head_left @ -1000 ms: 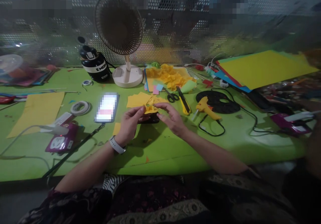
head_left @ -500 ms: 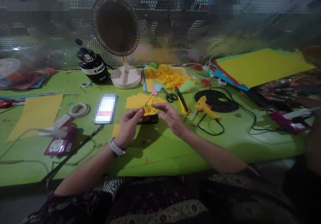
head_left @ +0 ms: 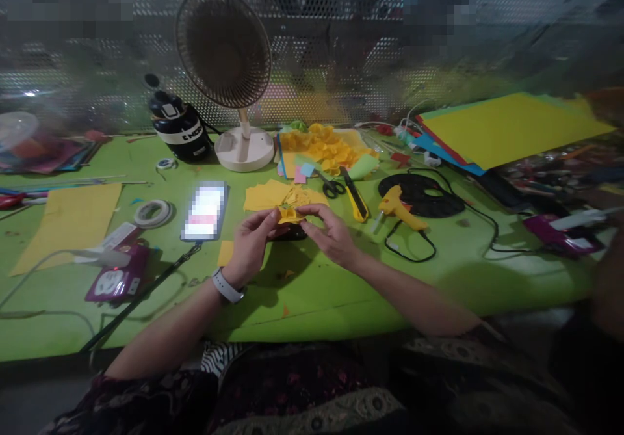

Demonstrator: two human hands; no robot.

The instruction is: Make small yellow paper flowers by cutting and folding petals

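Both my hands meet over the middle of the green table [head_left: 316,292], pinching a small crumpled yellow paper piece [head_left: 290,214]. My left hand [head_left: 251,243], with a white watch on its wrist, grips the piece from the left with fingers curled. My right hand [head_left: 331,233] pinches it from the right. A dark object [head_left: 292,233] lies on the table just under the paper. Flat yellow paper cut-outs [head_left: 273,194] lie right behind my hands.
A phone [head_left: 206,210] lies left of my hands, with tape rolls [head_left: 153,212] and a purple device [head_left: 114,279] further left. Scissors [head_left: 333,186], a yellow cutter [head_left: 357,199] and a glue gun [head_left: 398,206] lie to the right. A fan [head_left: 224,51], yellow paper flowers [head_left: 331,145] and coloured sheets [head_left: 507,126] stand behind.
My right hand has drawn in slightly toward the left hand, closing tighter on the yellow paper. The view shifted a little; nothing else on the table moved.
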